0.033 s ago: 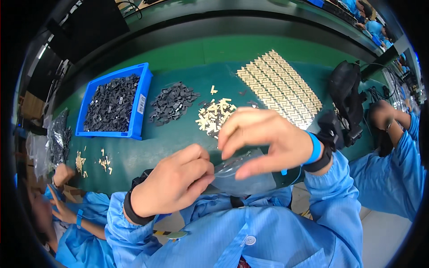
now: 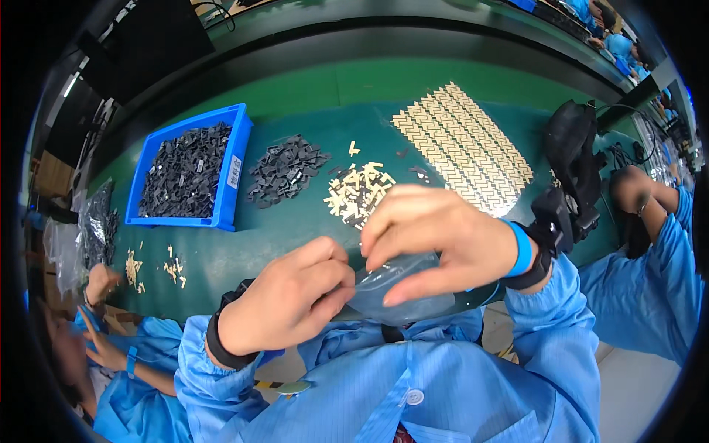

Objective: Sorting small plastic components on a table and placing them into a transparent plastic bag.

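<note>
My left hand [image 2: 292, 297] is closed, with thumb and fingertips pinched at the left edge of a clear plastic bag [image 2: 402, 310]. The bag sits at the table's front edge, close to my body. Over its upper part reaches my right hand [image 2: 450, 240], fingers curved down and thumb held apart. The fingertips are at the bag's mouth, and no piece shows clearly between them. Just beyond my right hand lies a mixed pile of cream and black small pieces [image 2: 357, 193]. What is inside the bag is hard to make out.
A blue bin [image 2: 230, 193] full of black parts stands left, beside a loose black pile [image 2: 286, 170]. Cream pieces form a patterned sheet [image 2: 465, 144] at right, near a black strap-like bundle [image 2: 572, 159]. Co-workers' hands [image 2: 103, 284] are at left and a person's arm [image 2: 665, 214] at right.
My right hand has shifted slightly lower, its fingertips and thumb nearer the bag's mouth, and its wrist is a little farther right. My left hand stays almost in place.
</note>
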A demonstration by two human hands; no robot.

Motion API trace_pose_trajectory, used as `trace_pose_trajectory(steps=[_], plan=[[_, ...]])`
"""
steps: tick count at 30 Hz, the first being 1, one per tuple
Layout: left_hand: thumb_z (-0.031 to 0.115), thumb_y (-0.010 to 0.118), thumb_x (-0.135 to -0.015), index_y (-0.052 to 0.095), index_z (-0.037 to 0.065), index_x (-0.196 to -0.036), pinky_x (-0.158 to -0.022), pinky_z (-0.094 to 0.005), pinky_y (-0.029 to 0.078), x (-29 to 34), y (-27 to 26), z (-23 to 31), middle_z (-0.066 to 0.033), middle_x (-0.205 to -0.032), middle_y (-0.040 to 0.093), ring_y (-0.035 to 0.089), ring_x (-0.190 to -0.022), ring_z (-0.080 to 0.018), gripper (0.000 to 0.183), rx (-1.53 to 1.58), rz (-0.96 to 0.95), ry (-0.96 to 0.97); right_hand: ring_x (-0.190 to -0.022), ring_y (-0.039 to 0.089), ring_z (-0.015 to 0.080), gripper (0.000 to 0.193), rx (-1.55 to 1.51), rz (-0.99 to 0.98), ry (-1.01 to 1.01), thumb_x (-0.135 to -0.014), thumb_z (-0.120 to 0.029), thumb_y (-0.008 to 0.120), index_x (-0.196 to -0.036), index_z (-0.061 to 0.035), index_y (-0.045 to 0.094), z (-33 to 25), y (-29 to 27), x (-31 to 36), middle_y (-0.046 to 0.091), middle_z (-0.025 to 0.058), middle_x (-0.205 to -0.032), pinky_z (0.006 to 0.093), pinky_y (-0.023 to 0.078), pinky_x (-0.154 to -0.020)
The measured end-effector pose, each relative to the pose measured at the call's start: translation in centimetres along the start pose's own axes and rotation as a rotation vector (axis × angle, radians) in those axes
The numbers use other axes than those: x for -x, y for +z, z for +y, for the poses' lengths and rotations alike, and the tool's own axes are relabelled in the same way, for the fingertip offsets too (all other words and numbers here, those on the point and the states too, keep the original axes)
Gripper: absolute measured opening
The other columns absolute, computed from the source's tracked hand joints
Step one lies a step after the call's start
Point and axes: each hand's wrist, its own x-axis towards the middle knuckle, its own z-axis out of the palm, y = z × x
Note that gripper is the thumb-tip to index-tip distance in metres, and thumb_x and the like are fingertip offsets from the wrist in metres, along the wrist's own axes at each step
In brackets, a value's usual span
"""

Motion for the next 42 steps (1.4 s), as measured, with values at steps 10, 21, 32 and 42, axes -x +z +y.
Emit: trace_pose_trajectory(steps=[10, 21, 32, 42], plan=[[0.003, 0.06, -0.076, 0.055, 0.0, -0.08, -0.059, -0.026, 0.043, -0.2, 0.2, -2.1, -0.0064, -0.082, 0.052, 0.052, -0.069, -0.0147, 0.007, 0.32, -0.007, -0.079, -0.077, 0.051, 0.0267, 0.015, 0.145, -0.152, 0.147, -0.073, -0.016, 0.065, -0.084, -0.0063, 0.059, 0.4, 1.7, 0.5, 0.051, 0.0083, -0.077, 0.0361, 0.042, -0.067], [0.003, 0.062, -0.073, 0.056, 0.003, -0.079, -0.06, -0.0267, 0.043, 1.3, 2.0, -2.8, -0.0065, -0.091, 0.052, 0.053, -0.071, -0.0173, 0.009, 0.485, 0.219, 0.218, -0.066, 0.056, 0.0251, 0.014, 0.187, -0.224, 0.186, -0.066, -0.008, 0.069, -0.075, -0.0068, 0.058, -0.1, 3.0, -0.7, 0.056, 0.0062, -0.07, 0.0343, 0.041, -0.061], [0.002, 0.062, -0.066, 0.056, 0.005, -0.083, -0.057, -0.0315, 0.044, 3.7, 1.7, -2.6, -0.0052, -0.074, 0.055, 0.056, -0.067, -0.022, 0.019, 0.505, 0.19, 0.218, -0.065, 0.054, 0.0298, 0.01, 0.177, -0.266, 0.195, -0.073, -0.006, 0.065, -0.075, -0.0026, 0.055, -3.3, 4.0, -3.3, 0.056, 0.0135, -0.071, 0.0347, 0.043, -0.059], [0.0, 0.057, -0.067, 0.054, 0.003, -0.082, -0.056, -0.0335, 0.042, 6.0, 1.2, -4.0, -0.0078, -0.076, 0.054, 0.054, -0.067, -0.025, 0.016, 0.455, 0.275, 0.185, -0.061, 0.052, 0.0308, 0.011, 0.094, -0.268, 0.102, -0.068, 0.0, 0.066, -0.073, -0.0016, 0.056, -3.2, 5.9, -6.3, 0.055, 0.0142, -0.071, 0.0371, 0.042, -0.057]])
